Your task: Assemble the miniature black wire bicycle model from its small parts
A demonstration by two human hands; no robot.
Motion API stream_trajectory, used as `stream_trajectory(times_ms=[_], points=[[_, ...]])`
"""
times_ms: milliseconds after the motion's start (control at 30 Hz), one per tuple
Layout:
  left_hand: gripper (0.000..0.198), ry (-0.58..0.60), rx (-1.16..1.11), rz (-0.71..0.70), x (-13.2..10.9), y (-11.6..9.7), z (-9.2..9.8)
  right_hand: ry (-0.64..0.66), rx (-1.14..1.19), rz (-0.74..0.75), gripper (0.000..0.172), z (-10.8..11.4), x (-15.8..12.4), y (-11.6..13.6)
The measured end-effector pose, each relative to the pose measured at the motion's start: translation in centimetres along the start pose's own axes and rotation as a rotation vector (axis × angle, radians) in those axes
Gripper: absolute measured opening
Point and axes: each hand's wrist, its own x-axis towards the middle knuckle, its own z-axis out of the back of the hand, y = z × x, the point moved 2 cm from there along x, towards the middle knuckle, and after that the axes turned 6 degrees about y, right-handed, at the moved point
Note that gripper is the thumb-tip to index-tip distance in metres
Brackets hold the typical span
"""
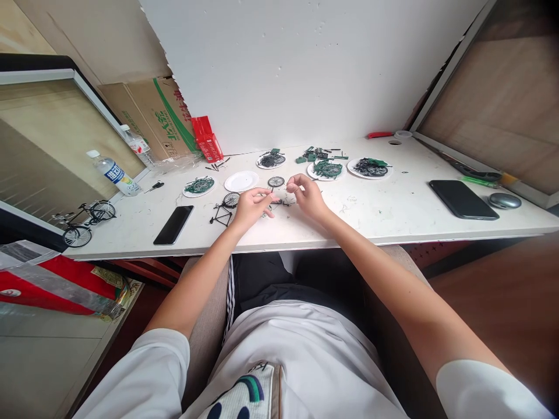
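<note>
My left hand (252, 208) is closed in a pinch above the table's front, its thumb and forefinger meeting by a small dark part. My right hand (308, 195) faces it a short way to the right, fingertips pinched together; whatever they hold is too small to make out. Between and behind the hands lies a black toy bicycle wheel (276, 181). Left of my left hand are another wheel (231, 200) and a black toy bicycle frame (222, 216). A whole black model bicycle (85, 222) stands at the table's left end.
Paper plates with green and black parts (200, 186) (370, 168) stand across the back, beside a bare plate (241, 181). A phone (173, 225) lies left, another phone (463, 199) and a mouse (505, 201) right. Bottles (114, 173) and a red box (207, 139) stand back left.
</note>
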Motion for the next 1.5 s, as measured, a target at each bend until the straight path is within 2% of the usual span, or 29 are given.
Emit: stream_trajectory(times_ms=[200, 467, 867, 1500], points=[[0.052, 0.002, -0.170, 0.079, -0.7, -1.0, -1.2, 0.009, 0.158, -0.038, 0.036, -0.9, 0.1, 1.0], [0.052, 0.017, -0.254, 0.080, -1.2, -1.5, -2.1, -0.030, 0.240, -0.041, 0.040, -1.6, -0.2, 2.4], [0.051, 0.034, -0.230, 0.059, -1.2, -1.1, -2.4, -0.060, 0.270, -0.074, 0.041, -2.1, -0.7, 2.2], [0.049, 0.028, -0.161, -0.015, -1.9, -2.3, -2.7, -0.116, 0.208, -0.016, 0.042, -1.9, -1.3, 3.2]])
